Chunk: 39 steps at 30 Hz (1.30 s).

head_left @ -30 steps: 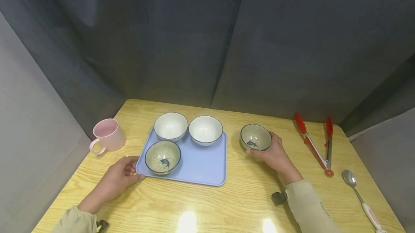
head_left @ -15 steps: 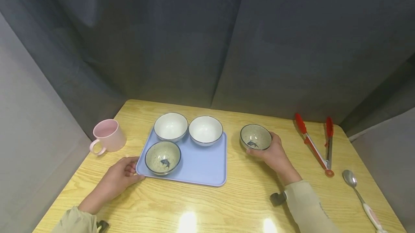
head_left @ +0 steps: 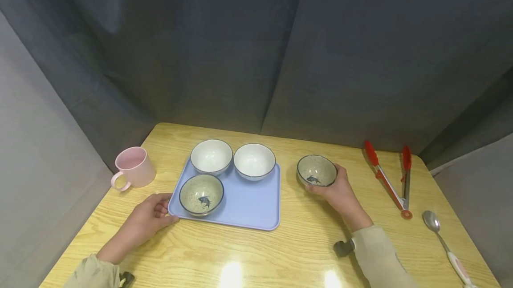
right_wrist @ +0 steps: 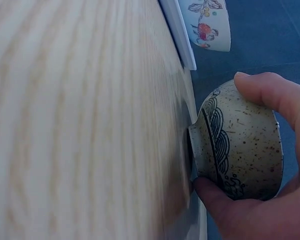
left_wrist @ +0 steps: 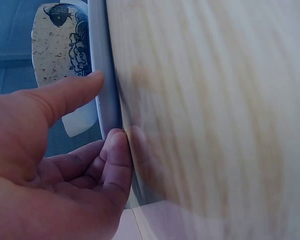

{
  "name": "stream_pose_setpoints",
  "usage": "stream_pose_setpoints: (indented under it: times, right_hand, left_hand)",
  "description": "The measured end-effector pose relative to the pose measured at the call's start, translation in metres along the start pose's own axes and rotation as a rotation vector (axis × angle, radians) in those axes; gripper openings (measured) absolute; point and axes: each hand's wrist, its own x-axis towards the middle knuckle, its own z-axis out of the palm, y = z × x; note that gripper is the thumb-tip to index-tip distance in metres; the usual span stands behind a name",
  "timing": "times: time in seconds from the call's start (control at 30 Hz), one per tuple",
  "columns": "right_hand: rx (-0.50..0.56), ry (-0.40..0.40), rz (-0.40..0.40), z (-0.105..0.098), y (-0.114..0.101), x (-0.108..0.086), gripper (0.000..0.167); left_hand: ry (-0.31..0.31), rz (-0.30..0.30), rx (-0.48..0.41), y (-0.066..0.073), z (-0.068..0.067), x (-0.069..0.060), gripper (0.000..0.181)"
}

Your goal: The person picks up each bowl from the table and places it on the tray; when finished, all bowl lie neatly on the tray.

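Note:
A light-blue tray [head_left: 252, 208] lies on the table. My left hand [head_left: 146, 219] grips its near left corner, thumb along the front rim and fingers curled at the side. On the tray, a speckled beige bowl [head_left: 196, 190] with a dark fish inside sits front left, and two white bowls [head_left: 211, 156] stand behind. Right of the tray, my right hand [head_left: 340, 192] holds another speckled bowl [right_wrist: 245, 145] by its side, thumb and fingers spread around it. This bowl is upright, its foot at the tabletop; whether it touches is hard to tell.
A pink mug [head_left: 136, 170] stands at the left table edge. Red-tipped tongs [head_left: 386, 181] lie spread at the back right, with a metal spoon [head_left: 442, 239] in front of them. A dark curtain [head_left: 224, 56] hangs behind the table.

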Motion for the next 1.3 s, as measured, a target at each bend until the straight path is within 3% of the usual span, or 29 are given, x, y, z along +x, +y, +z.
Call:
stream_pose_setpoints:
  times: [0.4, 1.3]
  right_hand:
    - [0.009, 0.006, -0.010, 0.004, 0.006, -0.002, 0.134]
    - [0.070, -0.040, -0.081, 0.014, -0.012, -0.027, 0.129]
  left_hand:
    - [0.009, 0.017, 0.013, -0.004, 0.001, 0.002, 0.071]
    - [0.004, 0.019, 0.002, -0.004, 0.001, 0.001, 0.071]
